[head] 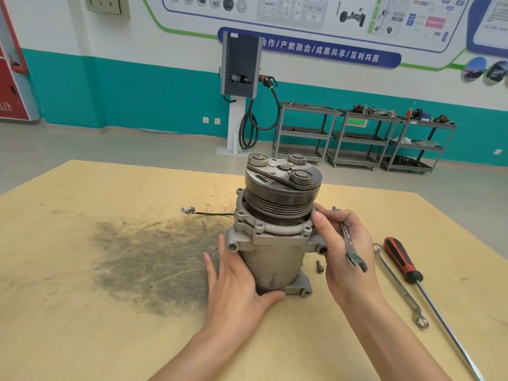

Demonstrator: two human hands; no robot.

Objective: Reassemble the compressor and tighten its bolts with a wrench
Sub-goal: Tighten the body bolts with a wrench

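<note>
Compressor is standing upright on the wooden table, pulley end up, right between the two hands. The left hand is cupping the lower body with fingers spread flat and thumb wrapped underneath, basically steadying it. The right hand is gripping an open-end wrench while its fingertips are touching the flange rim. Looks mostly back together, but the flange holes I can see are looking empty and one loose bolt is lying just below the right hand, so I'm guessing bolting and tightening are still to go. A ring spanner and screwdriver are lying further right.
</note>
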